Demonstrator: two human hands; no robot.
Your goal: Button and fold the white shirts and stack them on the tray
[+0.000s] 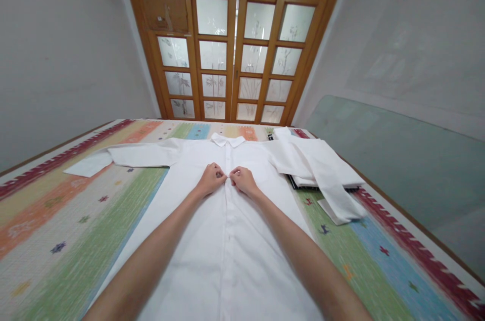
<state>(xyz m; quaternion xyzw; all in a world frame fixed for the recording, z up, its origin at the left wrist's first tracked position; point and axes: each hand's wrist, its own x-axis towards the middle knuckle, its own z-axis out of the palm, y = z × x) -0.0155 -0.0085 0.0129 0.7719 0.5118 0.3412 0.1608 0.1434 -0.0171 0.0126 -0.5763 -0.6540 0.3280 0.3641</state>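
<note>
A white long-sleeved shirt (197, 260) lies face up, its collar (227, 140) at the far end and its button placket running down the middle. At the upper chest, my left hand (212, 178) pinches the placket edge from the left. Opposite it, my right hand (243, 179) pinches the same placket, the fingertips of both hands almost meeting. Any button between the fingers is too small to make out. One sleeve (140, 155) stretches out to the left; the other sleeve (326, 179) lies to the right across a folded white stack.
Folded white and dark-striped cloth (337, 159) is stacked at the right. Beneath everything is a striped colourful bedspread (125, 220). A greenish glass panel (397, 169) leans along the right wall. Wooden doors with glass panes (235, 53) stand beyond the far edge.
</note>
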